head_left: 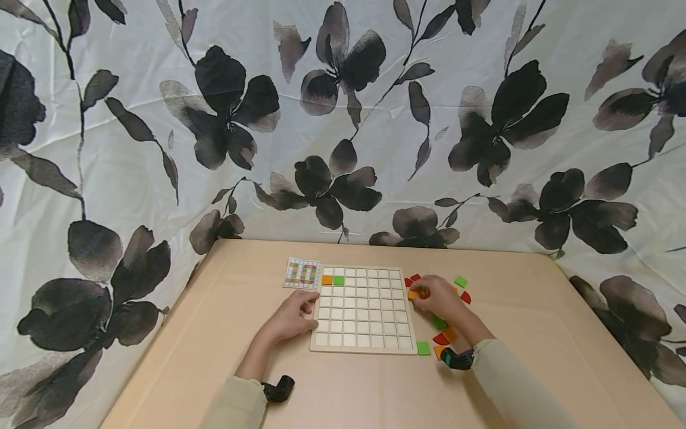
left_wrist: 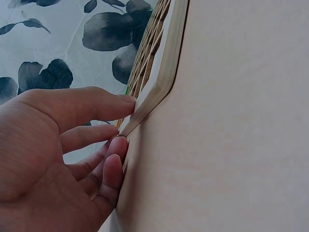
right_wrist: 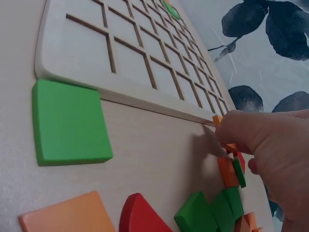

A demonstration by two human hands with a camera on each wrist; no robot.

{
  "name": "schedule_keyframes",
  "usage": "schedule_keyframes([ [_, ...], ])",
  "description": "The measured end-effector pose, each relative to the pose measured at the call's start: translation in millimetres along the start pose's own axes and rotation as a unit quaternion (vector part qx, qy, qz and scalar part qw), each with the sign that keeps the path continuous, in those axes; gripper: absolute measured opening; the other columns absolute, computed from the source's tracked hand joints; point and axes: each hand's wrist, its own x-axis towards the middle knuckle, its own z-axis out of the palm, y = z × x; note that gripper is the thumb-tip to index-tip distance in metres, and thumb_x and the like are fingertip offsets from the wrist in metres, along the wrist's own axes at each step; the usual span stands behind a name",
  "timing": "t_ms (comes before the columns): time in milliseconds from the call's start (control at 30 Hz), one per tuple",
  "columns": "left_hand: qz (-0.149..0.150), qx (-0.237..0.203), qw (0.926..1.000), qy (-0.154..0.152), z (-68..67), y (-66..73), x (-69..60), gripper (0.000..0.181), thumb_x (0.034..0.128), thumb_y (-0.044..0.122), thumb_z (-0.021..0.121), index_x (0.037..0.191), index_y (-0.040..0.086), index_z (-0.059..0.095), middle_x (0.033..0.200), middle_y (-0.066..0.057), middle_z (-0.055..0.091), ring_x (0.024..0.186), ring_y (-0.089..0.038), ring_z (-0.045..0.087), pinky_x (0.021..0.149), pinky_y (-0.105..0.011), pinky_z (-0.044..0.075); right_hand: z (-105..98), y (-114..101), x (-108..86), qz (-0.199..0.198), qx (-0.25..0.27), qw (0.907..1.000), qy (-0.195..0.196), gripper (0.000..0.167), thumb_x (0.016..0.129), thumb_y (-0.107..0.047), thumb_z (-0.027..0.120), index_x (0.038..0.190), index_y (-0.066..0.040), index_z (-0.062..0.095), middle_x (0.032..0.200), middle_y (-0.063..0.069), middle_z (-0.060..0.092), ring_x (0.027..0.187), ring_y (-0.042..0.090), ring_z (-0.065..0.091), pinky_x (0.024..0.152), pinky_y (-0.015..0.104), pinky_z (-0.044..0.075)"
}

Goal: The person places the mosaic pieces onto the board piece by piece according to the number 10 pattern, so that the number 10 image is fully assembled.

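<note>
A wooden grid board (head_left: 359, 310) lies flat on the table, with an orange square tile (head_left: 327, 280) and a green square tile (head_left: 339, 280) in its top row. Along the board's left edge rests my left hand (head_left: 291, 316), its thumb and forefinger touching the frame a little apart. Just off the right edge, my right hand (head_left: 440, 296) pinches an orange tile (right_wrist: 217, 120); its fingertips are partly hidden in the right wrist view. Around that hand lie loose red, green and orange pieces, among them a green square (head_left: 423, 348) and a red curved-edge piece (head_left: 465, 297).
A small printed pattern card (head_left: 302, 273) with coloured shapes lies against the board's upper left corner. The light wooden table (head_left: 343, 393) runs back to a floral cloth (head_left: 343, 119) behind it. A black band (head_left: 458, 358) circles my right wrist, near the loose pieces.
</note>
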Motion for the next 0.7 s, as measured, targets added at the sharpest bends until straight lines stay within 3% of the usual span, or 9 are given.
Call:
schedule_keyframes([
  [233, -0.002, 0.005, 1.0, 0.004, 0.3, 1.5, -1.6, 0.065, 0.074, 0.001, 0.075, 0.135, 0.001, 0.053, 0.116, -0.01, 0.049, 0.09, -0.018, 0.048, 0.066, -0.025, 0.04, -3, -4, 0.2, -0.027, 0.008, 0.9996, 0.009, 0.024, 0.08, -0.018, 0.076, 0.103, -0.015, 0.073, 0.111, 0.008, 0.067, 0.106, 0.03, 0.058, 0.094, 0.048, 0.05],
  [333, -0.003, 0.005, 1.0, 0.005, 0.0, 1.5, -2.2, 0.065, 0.0737, 0.001, 0.076, 0.135, 0.001, 0.053, 0.117, -0.011, 0.049, 0.09, -0.018, 0.048, 0.066, -0.025, 0.04, -1, -8, 1.2, -0.044, 0.014, 0.9989, 0.009, 0.024, 0.079, -0.018, 0.076, 0.103, -0.014, 0.073, 0.106, 0.006, 0.067, 0.094, 0.024, 0.058, 0.082, 0.039, 0.053],
  [467, -0.003, 0.003, 1.0, 0.003, -0.2, 1.1, -2.3, 0.065, 0.0739, 0.001, 0.075, 0.135, 0.001, 0.053, 0.118, -0.01, 0.05, 0.092, -0.018, 0.048, 0.068, -0.025, 0.04, 1, -15, 3.1, -0.061, 0.029, 0.9977, 0.004, 0.024, 0.079, -0.016, 0.077, 0.102, -0.013, 0.074, 0.1, 0.003, 0.066, 0.08, 0.018, 0.051, 0.068, 0.026, 0.045],
  [700, -0.003, 0.0, 1.0, -0.002, -1.1, 1.5, -3.2, 0.064, 0.0746, 0.001, 0.075, 0.135, 0.001, 0.053, 0.12, -0.009, 0.049, 0.093, -0.018, 0.048, 0.069, -0.025, 0.041, 3, -30, 6.0, -0.083, 0.039, 0.9958, 0.003, 0.022, 0.079, -0.015, 0.077, 0.1, -0.015, 0.074, 0.095, -0.001, 0.066, 0.082, 0.018, 0.051, 0.07, 0.025, 0.043],
])
